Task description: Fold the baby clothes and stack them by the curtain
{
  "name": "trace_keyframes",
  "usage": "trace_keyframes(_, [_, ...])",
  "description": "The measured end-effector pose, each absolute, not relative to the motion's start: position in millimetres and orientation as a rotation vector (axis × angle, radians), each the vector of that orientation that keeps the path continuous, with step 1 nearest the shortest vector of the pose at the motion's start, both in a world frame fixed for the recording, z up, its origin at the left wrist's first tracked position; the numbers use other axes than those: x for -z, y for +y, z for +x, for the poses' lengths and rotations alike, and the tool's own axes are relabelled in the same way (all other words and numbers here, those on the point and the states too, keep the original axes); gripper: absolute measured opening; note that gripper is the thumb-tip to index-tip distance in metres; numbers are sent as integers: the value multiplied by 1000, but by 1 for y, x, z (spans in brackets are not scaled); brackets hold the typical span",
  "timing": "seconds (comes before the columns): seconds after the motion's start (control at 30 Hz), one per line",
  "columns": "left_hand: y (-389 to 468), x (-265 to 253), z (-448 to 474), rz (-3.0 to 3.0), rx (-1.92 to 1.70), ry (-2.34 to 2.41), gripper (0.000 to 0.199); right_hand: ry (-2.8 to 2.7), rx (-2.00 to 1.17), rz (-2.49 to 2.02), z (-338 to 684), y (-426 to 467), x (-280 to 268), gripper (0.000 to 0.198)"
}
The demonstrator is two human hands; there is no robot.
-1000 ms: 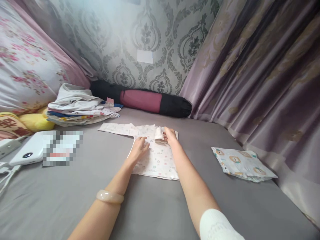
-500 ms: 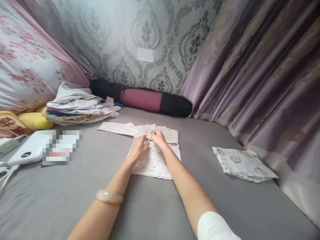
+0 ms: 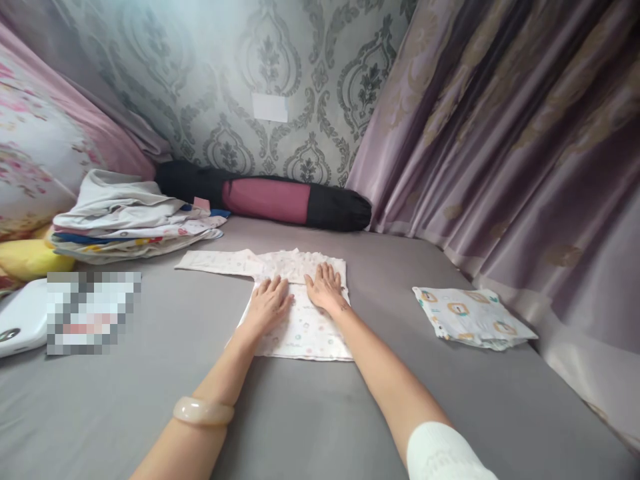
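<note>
A small pale shirt with a fine pastel print lies flat on the grey bed sheet. One sleeve stretches out to the left, while the other is folded across the upper body of the shirt. My left hand rests on the left side of the shirt, fingers extended. On the folded sleeve at the right, my right hand lies flat with its fingers slightly spread. Neither hand grips the cloth.
A pile of clothes sits at the back left, beside a yellow plush thing. A black and maroon long bag lies along the wall. Folded printed cloth is at right. A white device lies at left.
My right hand has opened from a pinch and moved right, flattening onto the folded sleeve. My left hand has flattened on the shirt. The whole view has shifted slightly.
</note>
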State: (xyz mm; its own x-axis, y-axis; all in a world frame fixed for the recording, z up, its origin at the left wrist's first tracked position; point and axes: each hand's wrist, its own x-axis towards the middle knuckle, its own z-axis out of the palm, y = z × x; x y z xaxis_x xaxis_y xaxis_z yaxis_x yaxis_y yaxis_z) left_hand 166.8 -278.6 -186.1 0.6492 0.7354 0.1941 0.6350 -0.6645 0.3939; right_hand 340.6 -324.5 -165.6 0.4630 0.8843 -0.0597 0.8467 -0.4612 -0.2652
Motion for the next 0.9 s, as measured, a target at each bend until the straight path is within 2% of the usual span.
trace_keyframes(0.13, [-281, 181, 166, 2584, -421, 1103, 48, -1376, -198, -2622, 357, -333, 167, 75])
trace_keyframes(0.37, [-280, 187, 167, 2561, -513, 1078, 46, -1386, -129, -2632, 377, -345, 171, 69])
trace_keyframes(0.73, [-280, 183, 164, 2650, -633, 968, 45, -1441, -149, -2612, 376, -321, 158, 67])
trace_keyframes(0.9, [-281, 188, 165, 2635, -525, 948, 47, -1411, -180, -2588, 386, -308, 166, 68])
